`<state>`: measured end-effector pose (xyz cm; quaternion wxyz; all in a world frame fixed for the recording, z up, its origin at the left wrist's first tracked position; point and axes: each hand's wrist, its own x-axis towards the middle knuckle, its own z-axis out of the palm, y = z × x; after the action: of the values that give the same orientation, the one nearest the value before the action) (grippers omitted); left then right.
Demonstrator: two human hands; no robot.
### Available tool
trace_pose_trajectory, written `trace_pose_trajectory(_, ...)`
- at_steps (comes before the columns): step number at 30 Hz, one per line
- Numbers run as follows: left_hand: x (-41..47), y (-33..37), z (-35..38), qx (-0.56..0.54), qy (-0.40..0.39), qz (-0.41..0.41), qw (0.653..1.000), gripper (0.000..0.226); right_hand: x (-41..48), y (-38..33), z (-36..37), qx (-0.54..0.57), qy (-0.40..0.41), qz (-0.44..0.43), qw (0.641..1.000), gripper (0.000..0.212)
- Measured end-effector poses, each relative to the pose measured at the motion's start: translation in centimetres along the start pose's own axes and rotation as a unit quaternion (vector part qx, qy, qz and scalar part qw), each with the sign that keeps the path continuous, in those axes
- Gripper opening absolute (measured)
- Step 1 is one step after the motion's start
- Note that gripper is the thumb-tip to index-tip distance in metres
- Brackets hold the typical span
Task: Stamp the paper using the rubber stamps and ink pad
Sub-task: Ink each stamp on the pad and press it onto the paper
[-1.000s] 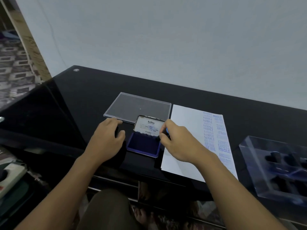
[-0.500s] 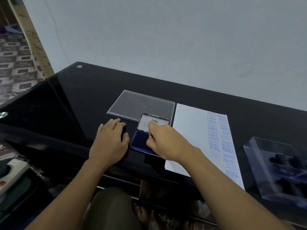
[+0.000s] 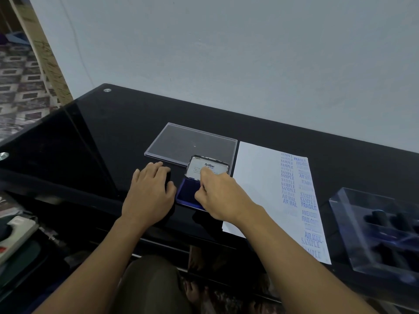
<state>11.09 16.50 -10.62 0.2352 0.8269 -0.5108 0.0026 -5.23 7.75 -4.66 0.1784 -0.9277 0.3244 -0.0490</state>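
Ink pad (image 3: 189, 193) sits open, lid (image 3: 207, 168) upright. My right hand (image 3: 218, 194) is bunched over it; the stamp is hidden, grip unclear. Left hand (image 3: 149, 191) lies flat, loose, just left. Stamped paper (image 3: 258, 177) right; clear tray (image 3: 381, 232) beyond holds dark stamps.

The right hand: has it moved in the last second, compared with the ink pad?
Yes. The right hand moved left, from the paper's edge beside the ink pad to over its blue pad, fingers bunched as if pressing a stamp.
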Motion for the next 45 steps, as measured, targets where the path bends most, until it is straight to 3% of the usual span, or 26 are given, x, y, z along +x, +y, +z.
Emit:
trace_pose_trajectory(14, 0.0, 0.1, 0.0, 0.004, 0.0, -0.001, 1.0, 0.038, 0.0, -1.1, 0.3, 0.052, 0.004, 0.08, 0.995, 0.013)
trace_pose_trajectory(34, 0.2, -0.7, 0.0, 0.001, 0.013, 0.008, 1.0, 0.038, 1.6, -2.2, -1.3, 0.011, -0.013, 0.004, 1.0, 0.014)
trace_pose_trajectory(45, 0.1, -0.7, 0.0, -0.004, 0.013, 0.008, 1.0, 0.038, 1.6, -2.4, -0.4, 0.006, -0.022, 0.028, 0.999, 0.012)
